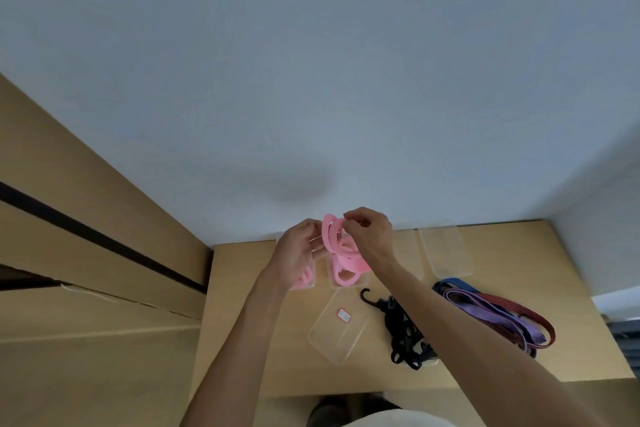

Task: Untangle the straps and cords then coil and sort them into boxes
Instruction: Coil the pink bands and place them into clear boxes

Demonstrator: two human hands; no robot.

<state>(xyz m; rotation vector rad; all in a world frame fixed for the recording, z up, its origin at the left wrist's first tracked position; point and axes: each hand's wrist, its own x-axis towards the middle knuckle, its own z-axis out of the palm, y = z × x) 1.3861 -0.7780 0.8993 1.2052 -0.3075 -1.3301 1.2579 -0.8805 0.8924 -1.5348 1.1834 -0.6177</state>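
Above table | hands hide pink strap ends

Bare forearms, no sleeves, white top.

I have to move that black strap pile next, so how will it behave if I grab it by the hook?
The black straps lie in slack, crossing loops, so they will probably hang limp and come up as one tangled clump. The hook looks rigid, a firm handle, though it may snag other loops. Part of the pile runs under the right forearm, so its full extent is unclear.
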